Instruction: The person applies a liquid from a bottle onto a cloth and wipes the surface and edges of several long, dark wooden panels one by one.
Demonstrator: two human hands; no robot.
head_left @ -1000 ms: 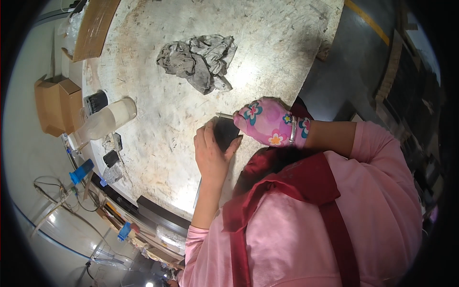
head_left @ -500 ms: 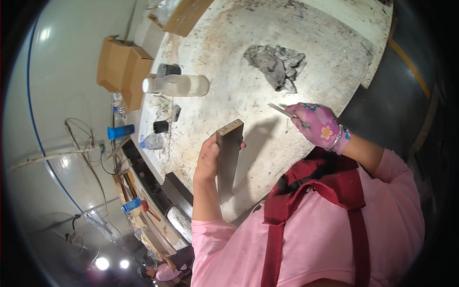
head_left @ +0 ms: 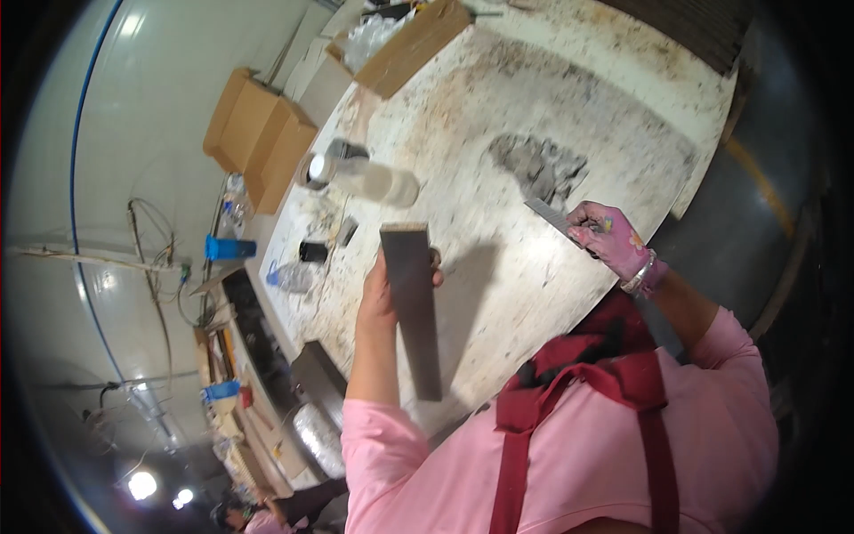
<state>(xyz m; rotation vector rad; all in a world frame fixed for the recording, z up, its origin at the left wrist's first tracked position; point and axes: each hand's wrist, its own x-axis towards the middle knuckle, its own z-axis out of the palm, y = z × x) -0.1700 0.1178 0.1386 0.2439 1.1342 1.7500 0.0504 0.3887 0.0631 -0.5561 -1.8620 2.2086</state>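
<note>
My bare left hand is closed around a narrow dark brown board, thumb on one side and fingertips showing on the other. The board stands tilted above the table, its broad dark face toward me and a pale raw end at the top. In a pink flowered glove, my right hand grips a flat grey metal file, its ridged tip pointing up and left. The file is apart from the board. Beyond its tip, a crumpled grey rag lies on the stained white table.
Left on the table are a cloudy plastic bottle, a small black cap-like piece and a clear bottle. Open cardboard boxes stand along the far left. A tool shelf and another person are at lower left.
My left hand has turned the board so its broad face shows instead of its edge. The file has rotated in my right hand, now showing its flat side. The view has shifted slightly.
</note>
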